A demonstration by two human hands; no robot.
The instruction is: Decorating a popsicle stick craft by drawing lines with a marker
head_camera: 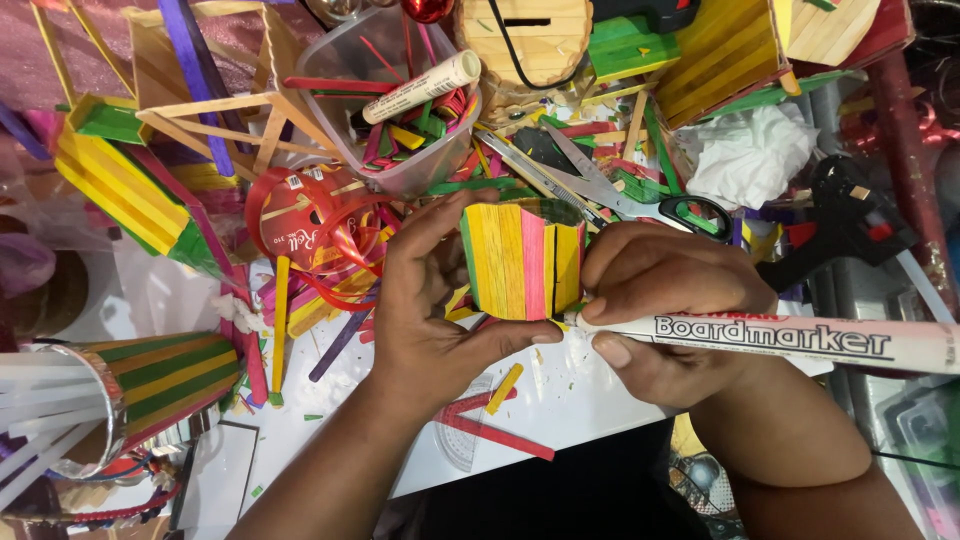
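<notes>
Coloured wooden sticks glued into a small open box (522, 260) sit between my hands above the white table (580, 400). My left hand (430, 310) grips its left side, thumb beneath. My right hand (660, 310) clenches a white marker pen (780, 340), tip touching the box's lower right corner.

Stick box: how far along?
Done: the stick box walls look assembled from coloured sticks, standing as one piece. In hand: left hand steadies it, right hand puts a marker to its lower edge. Left: loose sticks lie unused; whether it has a base or top can't be seen.
</notes>
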